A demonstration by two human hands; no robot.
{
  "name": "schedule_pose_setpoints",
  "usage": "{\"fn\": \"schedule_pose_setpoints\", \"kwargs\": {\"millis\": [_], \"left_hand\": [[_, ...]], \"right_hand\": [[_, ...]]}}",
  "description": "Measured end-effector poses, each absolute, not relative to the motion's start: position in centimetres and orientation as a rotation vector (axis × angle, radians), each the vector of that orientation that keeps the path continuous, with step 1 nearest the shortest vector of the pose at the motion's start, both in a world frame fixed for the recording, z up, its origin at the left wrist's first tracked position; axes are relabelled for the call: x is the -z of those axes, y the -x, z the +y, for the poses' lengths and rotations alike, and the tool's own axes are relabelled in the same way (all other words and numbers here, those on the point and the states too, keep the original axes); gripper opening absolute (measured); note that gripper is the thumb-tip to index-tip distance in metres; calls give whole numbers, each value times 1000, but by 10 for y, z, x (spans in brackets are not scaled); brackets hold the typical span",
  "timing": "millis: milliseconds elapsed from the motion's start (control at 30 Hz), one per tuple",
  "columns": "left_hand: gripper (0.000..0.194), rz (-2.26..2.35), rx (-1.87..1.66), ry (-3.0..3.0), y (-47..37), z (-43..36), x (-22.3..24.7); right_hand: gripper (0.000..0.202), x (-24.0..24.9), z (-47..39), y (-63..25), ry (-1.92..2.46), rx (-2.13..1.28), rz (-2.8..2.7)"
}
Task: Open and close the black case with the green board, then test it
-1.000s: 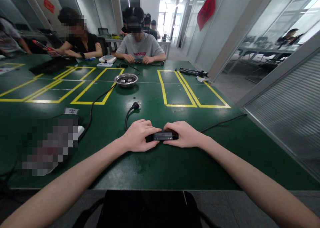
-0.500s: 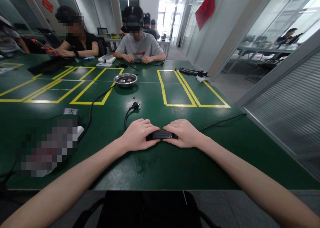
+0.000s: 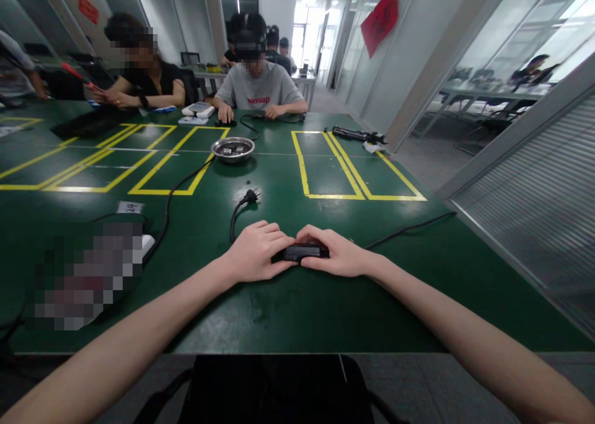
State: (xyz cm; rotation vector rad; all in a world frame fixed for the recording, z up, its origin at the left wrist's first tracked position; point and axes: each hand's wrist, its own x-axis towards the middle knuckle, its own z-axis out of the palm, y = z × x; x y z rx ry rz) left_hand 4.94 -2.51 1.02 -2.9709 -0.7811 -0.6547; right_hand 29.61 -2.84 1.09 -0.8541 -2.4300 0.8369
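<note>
A black power adapter [image 3: 304, 251] lies across in front of me, low over the green table. My left hand [image 3: 258, 251] is closed on its left end, thumb on the near side and fingers on the far side. Around the right end, my right hand [image 3: 341, 253] grips with arched fingers, thumb along the near edge. The fingertips of both hands nearly meet and cover the adapter's ends. A black cord with a power plug [image 3: 251, 196] curves out beyond my left hand. From beyond my right hand a thinner black cable [image 3: 409, 228] runs to the right.
A metal bowl [image 3: 233, 150] with small metal parts stands ahead on the green table [image 3: 297, 325]. Yellow tape [image 3: 332, 196] marks rectangles. A folded black tripod-like object [image 3: 357, 134] lies back right. A blurred-out item [image 3: 93, 275] lies left. Co-workers [image 3: 260, 83] sit across.
My right hand's fingers have arched up and shifted slightly left over the adapter; my left hand stays put. Across the table, a co-worker's hand has moved left onto a dark object.
</note>
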Motion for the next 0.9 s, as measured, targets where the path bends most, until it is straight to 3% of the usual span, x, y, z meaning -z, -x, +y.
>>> {"fn": "schedule_pose_setpoints", "kwargs": {"millis": [367, 667, 900], "left_hand": [[30, -900, 922, 2781, -39, -15, -13], [19, -943, 831, 2937, -40, -14, -6], [18, -984, 796, 3019, -41, -13, -4]], "right_hand": [[32, 7, 10, -333, 1123, -526, -2261], [45, 0, 48, -418, 1702, 46, -1371], [54, 16, 55, -446, 2016, 169, -1327]]}}
